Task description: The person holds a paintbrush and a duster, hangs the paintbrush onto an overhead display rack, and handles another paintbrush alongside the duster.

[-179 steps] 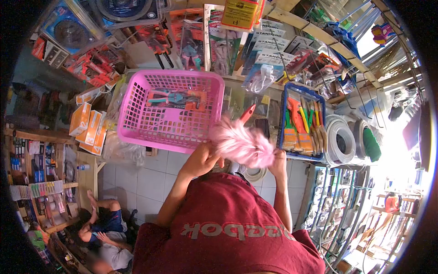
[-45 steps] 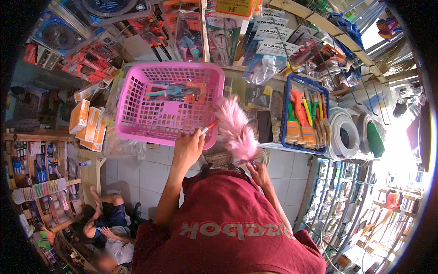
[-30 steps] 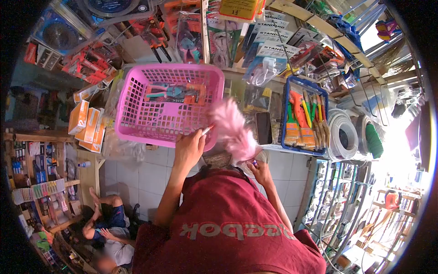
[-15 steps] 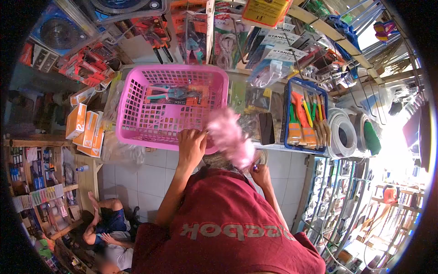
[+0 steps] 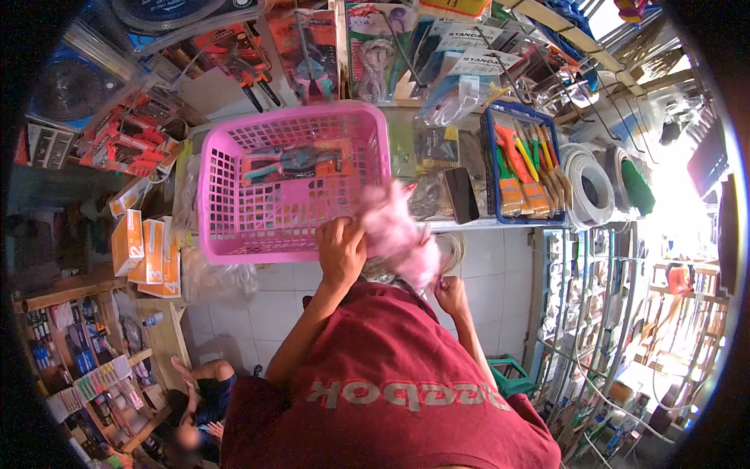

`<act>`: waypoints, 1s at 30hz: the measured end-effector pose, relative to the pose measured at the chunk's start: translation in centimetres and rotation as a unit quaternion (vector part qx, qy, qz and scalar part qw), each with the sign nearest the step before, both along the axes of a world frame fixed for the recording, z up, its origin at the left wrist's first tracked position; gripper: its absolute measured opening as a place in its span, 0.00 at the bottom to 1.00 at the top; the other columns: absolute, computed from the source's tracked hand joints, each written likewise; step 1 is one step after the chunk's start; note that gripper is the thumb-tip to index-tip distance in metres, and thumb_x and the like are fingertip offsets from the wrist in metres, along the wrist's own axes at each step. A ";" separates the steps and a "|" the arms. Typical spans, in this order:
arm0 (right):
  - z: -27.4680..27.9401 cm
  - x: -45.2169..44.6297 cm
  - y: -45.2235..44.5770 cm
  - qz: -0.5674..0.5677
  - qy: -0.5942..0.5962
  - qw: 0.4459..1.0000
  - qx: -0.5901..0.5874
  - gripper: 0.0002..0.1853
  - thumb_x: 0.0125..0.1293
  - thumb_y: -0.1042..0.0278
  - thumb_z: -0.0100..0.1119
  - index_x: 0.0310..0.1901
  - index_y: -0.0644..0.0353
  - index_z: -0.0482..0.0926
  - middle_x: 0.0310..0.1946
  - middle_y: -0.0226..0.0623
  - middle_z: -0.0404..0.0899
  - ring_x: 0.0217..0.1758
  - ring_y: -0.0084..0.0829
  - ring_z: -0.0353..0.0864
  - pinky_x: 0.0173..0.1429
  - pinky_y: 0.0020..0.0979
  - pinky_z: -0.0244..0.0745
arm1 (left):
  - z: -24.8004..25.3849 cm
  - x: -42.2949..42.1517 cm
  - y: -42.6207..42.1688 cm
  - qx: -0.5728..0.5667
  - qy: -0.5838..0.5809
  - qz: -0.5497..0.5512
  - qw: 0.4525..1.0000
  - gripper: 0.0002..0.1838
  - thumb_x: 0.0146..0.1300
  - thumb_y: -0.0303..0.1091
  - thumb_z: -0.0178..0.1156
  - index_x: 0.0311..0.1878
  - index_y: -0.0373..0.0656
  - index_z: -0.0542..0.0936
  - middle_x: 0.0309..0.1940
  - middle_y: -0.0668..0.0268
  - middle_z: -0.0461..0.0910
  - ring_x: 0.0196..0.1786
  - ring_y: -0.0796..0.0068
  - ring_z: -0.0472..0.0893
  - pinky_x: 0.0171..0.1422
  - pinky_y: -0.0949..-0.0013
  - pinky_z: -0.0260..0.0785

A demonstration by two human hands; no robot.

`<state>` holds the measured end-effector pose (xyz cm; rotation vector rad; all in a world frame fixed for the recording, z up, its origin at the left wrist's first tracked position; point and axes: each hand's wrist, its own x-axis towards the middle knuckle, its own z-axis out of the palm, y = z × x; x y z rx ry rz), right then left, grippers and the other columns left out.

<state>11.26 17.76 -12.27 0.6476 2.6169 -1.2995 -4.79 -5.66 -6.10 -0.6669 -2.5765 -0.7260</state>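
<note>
My left hand is closed on the near rim of a pink plastic basket, close to its right corner. In the basket lie pliers with teal-and-dark handles on an orange card. My right hand, low and to the right, is closed around the handle end of a fluffy pink duster. Motion blurs the duster, and its head is over the basket's near right corner; whether it touches the rim I cannot tell.
Right of the basket are a dark phone, a blue tray of paintbrushes and coiled white hose. Orange-and-white boxes stand left. Packaged tools hang behind. Another person sits at lower left.
The duster head has shifted slightly and stays blurred. My left hand has moved a little right along the basket rim. The whole view has turned slightly.
</note>
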 end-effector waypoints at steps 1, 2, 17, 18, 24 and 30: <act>-0.5 0.1 -0.1 -0.040 -0.018 0.999 -0.001 0.16 0.57 0.65 0.57 0.20 0.69 0.70 0.12 0.51 0.64 0.14 0.37 0.61 0.24 0.41 0.62 | 0.1 0.1 0.0 -0.006 0.005 0.002 1.000 0.26 0.50 0.28 0.64 0.57 0.48 0.76 0.35 0.63 0.71 0.43 0.62 0.72 0.49 0.58 0.61; -0.9 0.5 -0.2 -0.050 -0.013 0.999 -0.013 0.17 0.57 0.64 0.57 0.20 0.69 0.69 0.12 0.51 0.64 0.14 0.36 0.61 0.23 0.41 0.62 | 0.1 0.1 0.0 -0.002 0.001 0.004 1.000 0.26 0.51 0.29 0.64 0.57 0.47 0.76 0.36 0.63 0.71 0.43 0.62 0.72 0.49 0.58 0.61; -2.6 0.5 0.8 -0.021 -0.001 0.999 0.045 0.15 0.56 0.65 0.59 0.21 0.69 0.73 0.14 0.48 0.67 0.17 0.31 0.67 0.26 0.38 0.65 | 0.0 0.2 -0.1 -0.029 -0.065 0.001 0.997 0.20 0.56 0.38 0.59 0.53 0.44 0.76 0.35 0.62 0.72 0.41 0.62 0.74 0.49 0.57 0.61; -2.3 0.1 1.0 -0.041 -0.023 0.997 0.055 0.14 0.55 0.65 0.59 0.22 0.68 0.73 0.14 0.48 0.68 0.17 0.32 0.68 0.27 0.38 0.65 | 0.0 0.2 0.0 -0.027 -0.071 0.005 0.997 0.20 0.56 0.37 0.59 0.53 0.44 0.77 0.35 0.62 0.72 0.41 0.62 0.74 0.49 0.56 0.60; -1.4 -1.1 2.1 0.007 0.047 0.998 0.028 0.18 0.56 0.63 0.61 0.17 0.67 0.70 0.12 0.43 0.64 0.18 0.30 0.63 0.23 0.38 0.60 | 0.3 -0.2 0.0 -0.006 -0.077 -0.001 0.997 0.21 0.53 0.36 0.60 0.53 0.44 0.77 0.36 0.62 0.73 0.41 0.63 0.75 0.49 0.57 0.60; -1.3 -2.6 3.2 0.026 -0.005 1.000 0.002 0.15 0.55 0.63 0.60 0.21 0.68 0.75 0.17 0.54 0.72 0.21 0.53 0.73 0.27 0.45 0.66 | 1.3 -0.2 0.5 0.001 -0.123 0.023 0.992 0.22 0.52 0.35 0.62 0.53 0.44 0.77 0.37 0.62 0.74 0.41 0.64 0.75 0.49 0.58 0.60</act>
